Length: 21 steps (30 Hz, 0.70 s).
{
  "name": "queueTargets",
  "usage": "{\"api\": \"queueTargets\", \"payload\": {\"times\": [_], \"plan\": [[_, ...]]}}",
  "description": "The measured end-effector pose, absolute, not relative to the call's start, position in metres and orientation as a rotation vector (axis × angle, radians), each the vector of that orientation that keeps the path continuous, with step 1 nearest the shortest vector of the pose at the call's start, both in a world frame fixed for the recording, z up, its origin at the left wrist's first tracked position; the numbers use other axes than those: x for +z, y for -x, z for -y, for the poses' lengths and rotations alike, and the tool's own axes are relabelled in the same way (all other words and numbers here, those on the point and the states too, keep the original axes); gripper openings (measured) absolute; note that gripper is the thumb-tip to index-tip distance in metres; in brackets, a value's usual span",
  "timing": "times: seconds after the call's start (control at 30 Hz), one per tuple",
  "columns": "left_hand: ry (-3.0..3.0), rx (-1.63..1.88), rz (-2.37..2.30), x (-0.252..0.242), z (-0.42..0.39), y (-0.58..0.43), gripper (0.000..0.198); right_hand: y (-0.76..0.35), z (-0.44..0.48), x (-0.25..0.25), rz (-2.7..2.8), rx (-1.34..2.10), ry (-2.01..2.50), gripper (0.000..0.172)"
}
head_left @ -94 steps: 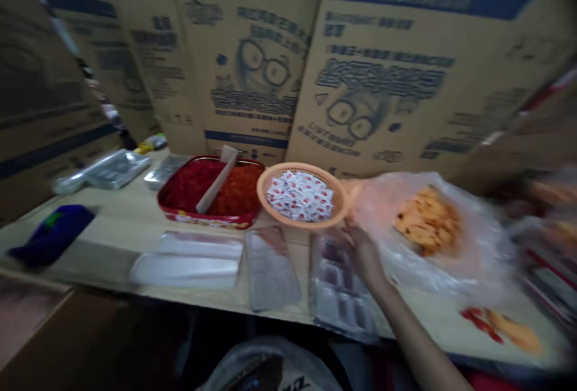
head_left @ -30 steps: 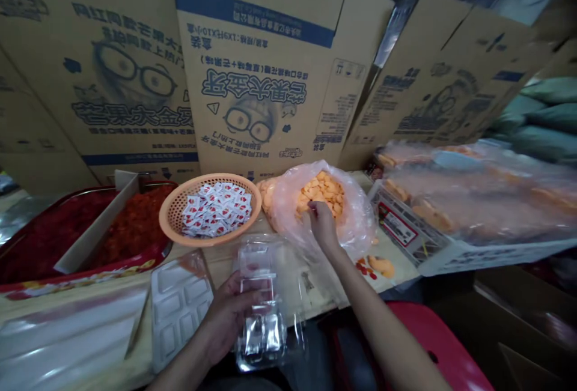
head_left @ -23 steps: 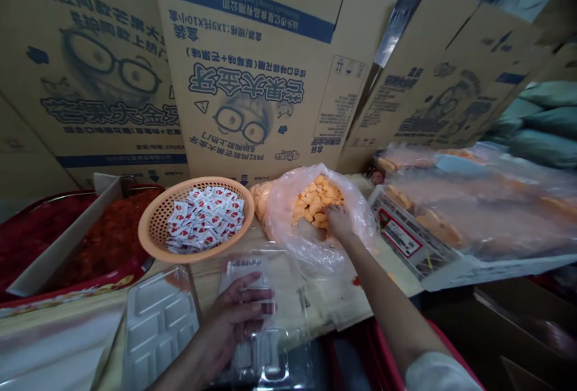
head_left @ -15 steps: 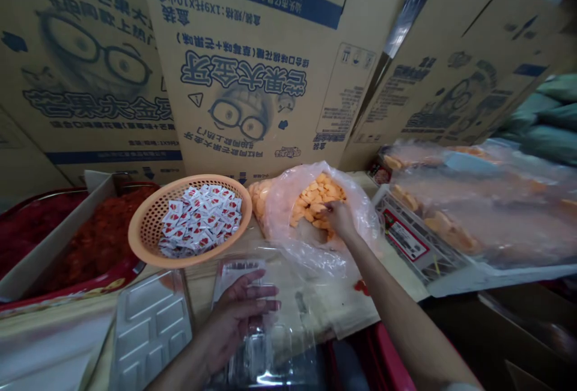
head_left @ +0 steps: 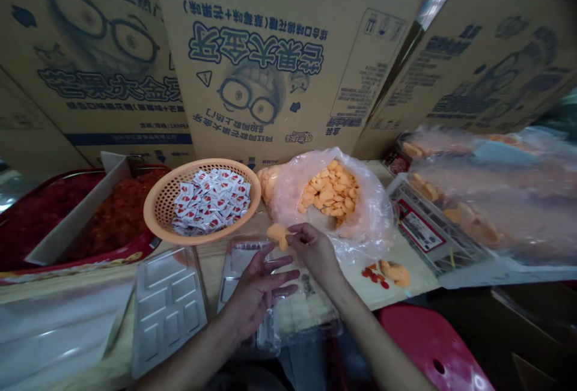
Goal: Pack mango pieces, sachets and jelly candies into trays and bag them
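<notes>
Right hand [head_left: 315,253] pinched a flat orange piece of dried fruit [head_left: 278,236] at its fingertips, the piece's long axis running sideways toward the left hand [head_left: 256,290], whose fingers were spread, empty, just below it; right hand nearer, holding. Clear plastic tray [head_left: 235,262] lay beneath the left hand; open plastic bag of orange pieces [head_left: 374,223] sat just beyond the right hand
</notes>
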State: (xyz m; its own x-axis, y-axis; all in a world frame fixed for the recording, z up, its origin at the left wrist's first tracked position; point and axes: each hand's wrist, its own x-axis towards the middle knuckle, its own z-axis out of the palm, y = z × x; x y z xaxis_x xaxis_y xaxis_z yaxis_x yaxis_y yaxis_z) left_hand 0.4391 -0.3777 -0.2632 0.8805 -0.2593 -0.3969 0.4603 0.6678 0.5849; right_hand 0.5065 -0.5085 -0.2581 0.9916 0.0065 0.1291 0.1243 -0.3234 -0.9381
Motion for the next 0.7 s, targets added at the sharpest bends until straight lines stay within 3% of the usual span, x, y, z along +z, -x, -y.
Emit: {"api": "queueTargets", "payload": {"times": [0.1, 0.2, 0.33, 0.5, 0.57, 0.7], "plan": [[-0.721, -0.414, -0.285, -0.265, 0.375, -0.438, 0.068, -0.502, 0.506, -0.255, 0.255, -0.279, 2.286, 0.004], [-0.717, -0.420, -0.280, -0.267, 0.372, -0.436, 0.066, -0.498, 0.506, -0.249, 0.455, -0.419, 2.543, 0.012], [-0.710, -0.436, -0.288, -0.267, 0.366, -0.434, 0.064, -0.504, 0.510, -0.249, 0.620, -0.330, 2.516, 0.026], [-0.703, -0.463, -0.291, -0.265, 0.358, -0.432, 0.064, -0.561, 0.542, -0.257, 0.184, -0.397, 2.511, 0.031], [-0.697, -0.466, -0.296, -0.266, 0.355, -0.431, 0.065, -0.595, 0.559, -0.263, -0.216, -0.336, 2.701, 0.030], [-0.677, -0.462, -0.276, -0.266, 0.346, -0.425, 0.065, -0.649, 0.579, -0.278, -0.389, -0.273, 2.788, 0.043]]}}
